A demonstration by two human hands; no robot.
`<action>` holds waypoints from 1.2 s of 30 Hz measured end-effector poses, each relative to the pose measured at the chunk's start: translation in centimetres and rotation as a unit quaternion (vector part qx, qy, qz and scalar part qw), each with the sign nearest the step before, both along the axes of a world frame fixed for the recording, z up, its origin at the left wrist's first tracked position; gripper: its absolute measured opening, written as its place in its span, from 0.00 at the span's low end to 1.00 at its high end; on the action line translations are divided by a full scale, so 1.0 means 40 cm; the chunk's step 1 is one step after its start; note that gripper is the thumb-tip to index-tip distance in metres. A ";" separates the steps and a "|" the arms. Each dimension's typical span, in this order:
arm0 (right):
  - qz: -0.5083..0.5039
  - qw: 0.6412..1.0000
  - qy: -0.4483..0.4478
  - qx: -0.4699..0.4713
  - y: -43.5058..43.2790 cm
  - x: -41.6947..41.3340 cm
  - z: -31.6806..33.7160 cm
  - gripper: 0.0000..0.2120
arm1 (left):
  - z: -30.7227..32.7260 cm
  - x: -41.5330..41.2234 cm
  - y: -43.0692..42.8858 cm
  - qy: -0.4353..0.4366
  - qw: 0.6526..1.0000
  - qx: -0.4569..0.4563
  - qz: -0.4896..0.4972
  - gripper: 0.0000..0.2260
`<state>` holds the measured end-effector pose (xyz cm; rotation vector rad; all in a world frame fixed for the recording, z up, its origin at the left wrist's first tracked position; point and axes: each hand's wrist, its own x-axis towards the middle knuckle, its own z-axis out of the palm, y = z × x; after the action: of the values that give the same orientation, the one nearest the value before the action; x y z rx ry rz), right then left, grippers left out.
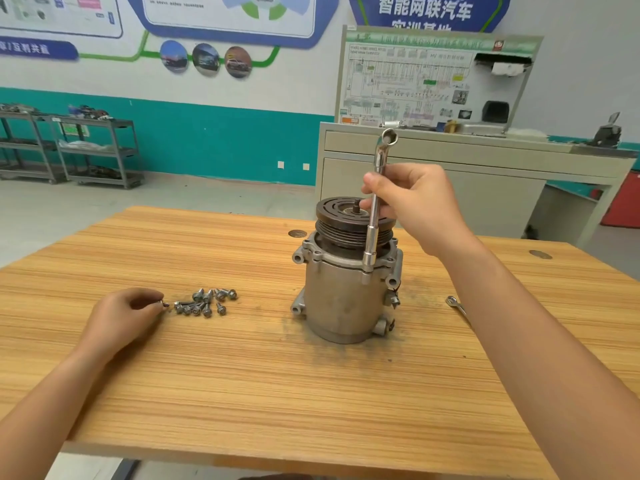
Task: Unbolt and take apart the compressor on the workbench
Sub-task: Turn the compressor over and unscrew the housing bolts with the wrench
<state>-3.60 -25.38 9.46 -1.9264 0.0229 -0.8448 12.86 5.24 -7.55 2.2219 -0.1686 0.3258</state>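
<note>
The grey metal compressor [341,299] stands upright on the wooden workbench [277,382], its black grooved pulley [341,220] on top. My right hand [412,202] grips a chrome socket wrench [373,223] that stands nearly upright, its lower socket end on the front flange of the compressor housing. My left hand [121,317] rests on the bench to the left and pinches a small bolt [163,304] at its fingertips. Just right of that hand lies a pile of several loose bolts [206,301].
A second chrome wrench [457,306] lies on the bench right of the compressor, partly hidden by my right forearm. Behind the bench stand a beige training cabinet [433,157] with a wiring board and grey metal shelving carts [86,150] at the far left.
</note>
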 end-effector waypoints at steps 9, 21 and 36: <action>-0.045 0.997 -0.024 -0.063 0.004 0.006 -0.018 0.27 | 0.005 0.010 -0.012 -0.032 0.999 0.021 -0.025 0.07; 0.011 1.000 -0.001 -0.020 -0.013 0.008 -0.012 0.17 | 0.005 0.062 -0.048 0.005 0.994 0.079 -0.078 0.07; 0.050 0.991 0.073 -0.099 -0.021 0.010 0.006 0.12 | 0.327 -0.081 -0.263 -0.156 0.961 -0.145 -0.177 0.13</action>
<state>-3.21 -26.21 9.71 -2.1533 -0.0717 -0.6588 9.62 -5.26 5.51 1.7981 -0.6407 0.4675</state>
